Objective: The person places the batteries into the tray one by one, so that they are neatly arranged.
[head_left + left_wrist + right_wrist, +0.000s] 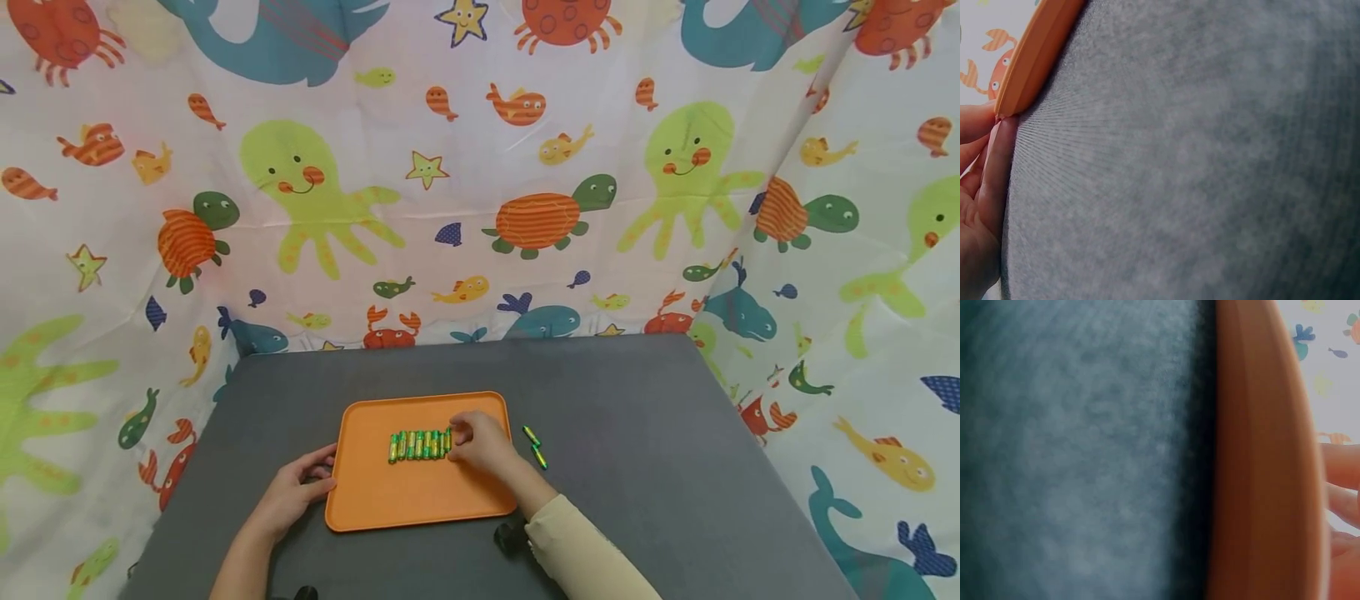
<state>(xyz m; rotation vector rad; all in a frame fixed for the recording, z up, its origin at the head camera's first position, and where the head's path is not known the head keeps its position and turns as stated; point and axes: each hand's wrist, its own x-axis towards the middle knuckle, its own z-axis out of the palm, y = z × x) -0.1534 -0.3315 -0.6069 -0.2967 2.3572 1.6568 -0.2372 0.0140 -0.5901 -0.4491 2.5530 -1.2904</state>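
An orange tray [405,500] lies on the grey table. Across its middle runs a row of several green-and-yellow batteries [411,445], standing side by side in line. At the row's right end, my right hand [483,446] pinches the last battery [448,439] between thumb and fingers, partly covering it. My left hand [296,483] grips the tray's left rim with thumb and fingertips; the left wrist view shows fingers [999,162] against the tray edge [1038,56]. In the right wrist view, the tray's side [1266,456] hides most of the right hand [1342,494].
Two more batteries, one upper [531,435] and one lower [539,457], lie on the table [637,433] just right of the tray. A small black object [510,537] sits by the right forearm. A curtain [450,208] printed with sea animals surrounds the table's back and sides.
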